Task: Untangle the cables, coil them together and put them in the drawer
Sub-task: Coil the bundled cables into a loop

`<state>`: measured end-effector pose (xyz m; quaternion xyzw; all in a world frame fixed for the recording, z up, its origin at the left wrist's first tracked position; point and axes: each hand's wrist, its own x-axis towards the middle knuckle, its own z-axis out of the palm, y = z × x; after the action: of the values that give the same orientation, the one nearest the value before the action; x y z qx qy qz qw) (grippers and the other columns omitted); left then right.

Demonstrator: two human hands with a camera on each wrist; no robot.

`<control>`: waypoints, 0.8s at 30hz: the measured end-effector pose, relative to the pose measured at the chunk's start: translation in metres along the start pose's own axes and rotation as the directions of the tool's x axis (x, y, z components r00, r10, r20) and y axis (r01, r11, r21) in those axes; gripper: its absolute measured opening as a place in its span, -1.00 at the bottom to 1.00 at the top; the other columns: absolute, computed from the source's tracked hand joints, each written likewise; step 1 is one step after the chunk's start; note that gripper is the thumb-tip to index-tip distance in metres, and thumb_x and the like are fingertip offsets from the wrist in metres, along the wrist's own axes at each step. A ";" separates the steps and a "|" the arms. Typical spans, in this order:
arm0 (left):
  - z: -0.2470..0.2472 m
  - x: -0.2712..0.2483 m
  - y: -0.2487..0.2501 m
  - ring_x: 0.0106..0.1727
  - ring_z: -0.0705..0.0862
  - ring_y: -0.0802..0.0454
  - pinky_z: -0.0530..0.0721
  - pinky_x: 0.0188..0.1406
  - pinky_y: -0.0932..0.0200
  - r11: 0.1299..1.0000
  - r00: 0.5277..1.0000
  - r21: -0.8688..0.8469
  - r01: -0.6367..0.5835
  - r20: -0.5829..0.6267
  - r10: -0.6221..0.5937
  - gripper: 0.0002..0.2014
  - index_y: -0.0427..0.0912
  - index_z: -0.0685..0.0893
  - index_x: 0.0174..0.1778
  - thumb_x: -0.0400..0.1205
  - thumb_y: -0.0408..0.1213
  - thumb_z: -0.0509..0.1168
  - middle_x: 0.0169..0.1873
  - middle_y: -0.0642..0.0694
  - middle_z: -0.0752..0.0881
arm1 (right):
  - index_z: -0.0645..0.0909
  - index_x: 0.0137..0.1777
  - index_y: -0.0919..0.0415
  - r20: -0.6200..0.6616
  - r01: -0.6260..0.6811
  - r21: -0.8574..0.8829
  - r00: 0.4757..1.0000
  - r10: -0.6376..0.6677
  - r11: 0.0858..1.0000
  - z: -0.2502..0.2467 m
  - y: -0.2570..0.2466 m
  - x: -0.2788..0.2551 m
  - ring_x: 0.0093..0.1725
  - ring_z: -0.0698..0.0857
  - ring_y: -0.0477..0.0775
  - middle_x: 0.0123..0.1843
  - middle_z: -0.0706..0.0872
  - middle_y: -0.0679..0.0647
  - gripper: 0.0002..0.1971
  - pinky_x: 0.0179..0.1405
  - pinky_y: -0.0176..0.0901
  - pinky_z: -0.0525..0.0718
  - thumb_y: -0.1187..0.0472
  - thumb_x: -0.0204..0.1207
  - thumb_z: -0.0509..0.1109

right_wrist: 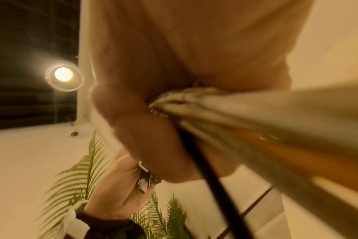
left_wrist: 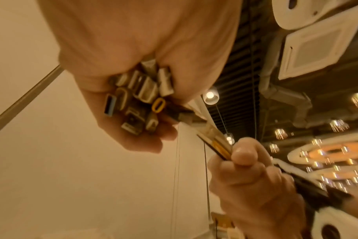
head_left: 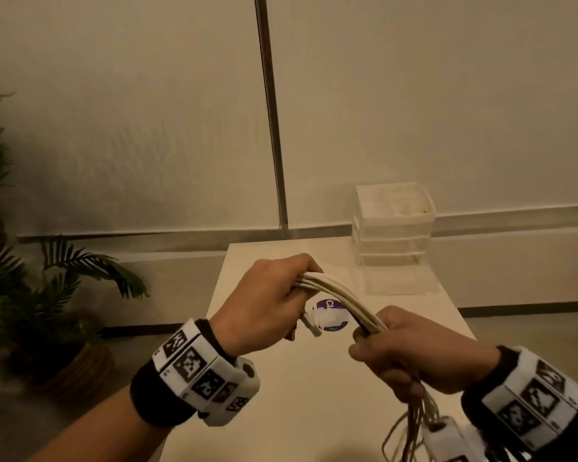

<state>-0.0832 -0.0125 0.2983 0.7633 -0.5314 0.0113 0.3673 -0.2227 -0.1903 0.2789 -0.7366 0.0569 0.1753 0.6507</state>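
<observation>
Pale desk point(head_left: 314, 411) runs away from the viewer toward a light wall; potted plant point(head_left: 47, 295) stands on the floor to its left; clear stacked drawer unit point(head_left: 392, 228) sits at the desk's far right, with what looks like its lowest tray drawn out toward the viewer, well apart from the hands; round purple-and-white sticker point(head_left: 331, 313) lies on the desk surface below the bundle.

Cables point(head_left: 342, 298) are gathered into one mostly white bundle, held in the air above the desk and spanning between both hands; loose strands hang below the right hand at the near edge.

Left hand point(head_left: 264, 305): fingers clenched round one end of the bundle; the left wrist view shows a cluster of connectors point(left_wrist: 141, 97) protruding from that fist, one blue, one rimmed yellow.

Right hand point(head_left: 411, 348): fingers curled tight round the bundle nearer the viewer; the right wrist view shows white, orange and black strands passing through the grasp, blurred.
</observation>
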 end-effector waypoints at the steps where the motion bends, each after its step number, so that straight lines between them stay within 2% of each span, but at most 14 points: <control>1: 0.001 0.003 0.001 -0.51 0.71 0.05 0.67 -0.47 0.10 0.999 0.999 -0.041 0.016 -0.034 -0.018 -0.83 -0.08 0.66 -0.10 0.63 -0.43 0.23 -0.52 -0.02 0.69 | 0.39 -0.53 0.19 0.029 0.001 0.043 1.000 -0.002 0.999 -0.001 0.004 -0.001 -0.74 0.39 0.03 -0.65 0.42 0.09 -0.64 -0.59 -0.21 0.42 0.16 0.44 0.40; 3: 0.002 0.010 -0.004 -0.52 0.69 -0.03 0.70 -0.50 -0.05 0.985 0.989 -0.161 0.063 -0.119 -0.083 -0.81 -0.11 0.68 -0.11 0.63 -0.47 0.23 -0.52 -0.04 0.67 | 0.40 -0.48 0.23 0.083 -0.009 0.136 0.997 -0.002 0.991 -0.004 0.014 -0.003 -0.72 0.45 0.04 -0.63 0.45 0.11 -0.66 -0.59 -0.22 0.47 0.17 0.42 0.42; 5: 0.010 0.016 -0.008 -0.54 0.67 -0.15 0.71 -0.55 -0.16 0.951 0.968 -0.289 0.110 -0.184 -0.168 -0.78 -0.13 0.69 -0.12 0.63 -0.51 0.20 -0.50 -0.09 0.65 | 0.36 -0.46 0.25 0.092 -0.005 0.226 0.996 -0.016 0.974 -0.005 0.024 -0.005 -0.73 0.42 0.03 -0.64 0.39 0.12 -0.64 -0.63 -0.25 0.44 0.16 0.44 0.43; 8: 0.034 0.022 -0.002 -0.39 0.62 -0.47 0.67 -0.50 -0.20 0.839 0.908 -0.513 0.178 -0.243 -0.342 -0.71 -0.07 0.68 -0.19 0.61 -0.52 0.14 -0.36 -0.37 0.62 | 0.43 -0.42 0.24 0.034 0.122 0.283 0.990 -0.137 0.951 0.002 0.034 0.000 -0.71 0.38 0.00 -0.59 0.38 0.21 -0.63 -0.63 -0.28 0.44 0.09 0.46 0.49; 9: 0.042 0.024 0.001 -0.38 0.59 -0.47 0.64 -0.48 -0.12 0.788 0.885 -0.586 0.188 -0.247 -0.394 -0.68 -0.08 0.68 -0.19 0.64 -0.54 0.13 -0.30 -0.46 0.61 | 0.50 -0.38 0.26 0.021 0.199 0.302 0.976 -0.215 0.932 0.004 0.036 0.001 -0.68 0.44 0.00 -0.53 0.41 0.35 -0.66 -0.59 -0.27 0.48 0.08 0.44 0.52; 10: 0.045 0.025 0.004 -0.40 0.57 -0.38 0.60 -0.50 -0.01 0.740 0.863 -0.646 0.187 -0.252 -0.438 -0.66 -0.11 0.69 -0.19 0.66 -0.58 0.11 -0.30 -0.50 0.61 | 0.56 -0.33 0.28 0.019 0.253 0.306 0.962 -0.272 0.918 0.004 0.039 0.002 -0.63 0.51 0.02 -0.45 0.44 0.48 -0.70 -0.53 -0.24 0.52 0.09 0.44 0.53; 11: 0.043 0.027 0.005 -0.43 0.57 -0.27 0.57 -0.55 0.09 0.701 0.843 -0.689 0.183 -0.257 -0.472 -0.66 -0.17 0.68 -0.16 0.67 -0.61 0.08 -0.33 -0.47 0.62 | 0.60 -0.30 0.27 0.034 0.265 0.287 0.958 -0.286 0.920 0.002 0.041 0.001 -0.56 0.56 0.05 -0.38 0.47 0.52 -0.75 -0.46 -0.20 0.53 0.12 0.45 0.51; 13: 0.031 0.031 0.002 -0.52 0.56 -0.14 0.51 -0.66 0.22 0.658 0.807 -0.733 0.176 -0.275 -0.522 -0.69 -0.29 0.64 -0.11 0.65 -0.67 0.03 -0.42 -0.34 0.64 | 0.59 -0.33 0.24 0.116 0.182 0.243 0.970 -0.215 0.953 -0.007 0.047 -0.004 -0.45 0.55 0.06 -0.38 0.55 0.33 -0.80 -0.35 -0.13 0.47 0.17 0.46 0.46; 14: 0.026 0.032 -0.001 -0.55 0.57 -0.09 0.50 -0.69 0.23 0.655 0.796 -0.735 0.177 -0.284 -0.534 -0.70 -0.33 0.61 -0.10 0.65 -0.69 0.01 -0.44 -0.31 0.64 | 0.54 -0.35 0.23 0.136 0.149 0.227 0.974 -0.183 0.962 -0.010 0.051 -0.006 -0.46 0.51 0.03 -0.43 0.55 0.21 -0.78 -0.36 -0.15 0.41 0.18 0.47 0.44; 17: 0.025 0.034 0.003 -0.53 0.66 -0.06 0.58 -0.65 0.14 0.693 0.802 -0.700 0.172 -0.309 -0.512 -0.78 -0.36 0.57 -0.06 0.70 -0.63 0.04 -0.42 -0.28 0.61 | 0.30 -0.39 0.22 0.114 0.079 0.421 0.984 -0.140 0.903 -0.007 0.057 -0.010 -0.66 0.28 -0.04 -0.62 0.36 0.03 -0.61 -0.59 -0.16 0.12 0.13 0.50 0.44; 19: 0.038 0.031 0.013 -0.55 0.67 -0.02 0.58 -0.65 0.16 0.626 0.780 -0.755 0.195 -0.267 -0.565 -0.83 -0.35 0.54 -0.05 0.75 -0.53 0.07 -0.46 -0.20 0.57 | 0.19 -0.42 0.21 -0.067 0.213 0.496 0.976 -0.207 0.842 -0.002 0.053 -0.005 -0.68 0.12 -0.03 -0.65 0.19 0.07 -0.45 -0.62 -0.14 0.00 0.00 0.43 0.53; 20: 0.046 0.029 0.019 -0.58 0.65 0.01 0.57 -0.66 0.18 0.560 0.760 -0.801 0.209 -0.227 -0.609 -0.85 -0.34 0.53 -0.04 0.76 -0.49 0.07 -0.49 -0.17 0.57 | 0.17 -0.45 0.21 -0.189 0.318 0.476 0.947 -0.258 0.820 -0.001 0.051 -0.001 -0.66 0.09 -0.03 -0.64 0.14 0.10 -0.37 -0.61 -0.16 0.01 -0.09 0.36 0.57; 22: 0.061 0.028 0.030 -0.62 0.60 0.04 0.61 -0.61 0.17 0.412 0.723 -0.880 0.235 -0.126 -0.679 -0.87 -0.32 0.52 -0.01 0.78 -0.40 0.09 -0.55 -0.10 0.65 | 0.20 -0.52 0.24 -0.404 0.489 0.358 0.849 -0.341 0.795 0.005 0.046 0.008 -0.62 0.14 0.03 -0.59 0.14 0.21 -0.29 -0.59 -0.14 0.12 -0.25 0.25 0.60; 24: 0.072 0.027 0.036 -0.60 0.62 0.03 0.65 -0.43 0.05 0.290 0.694 -0.924 0.250 -0.037 -0.719 -0.85 -0.30 0.53 0.02 0.79 -0.34 0.09 -0.54 -0.04 0.72 | 0.40 -0.52 0.23 -0.551 0.591 0.219 0.731 -0.401 0.776 0.011 0.044 0.017 -0.55 0.33 0.12 -0.51 0.33 0.28 -0.36 -0.48 -0.04 0.34 -0.34 0.25 0.54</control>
<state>-0.1281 -0.0818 0.2768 0.5660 -0.0888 -0.1990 0.7951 -0.2225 -0.1836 0.2309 -0.6026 0.0442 -0.2094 0.7688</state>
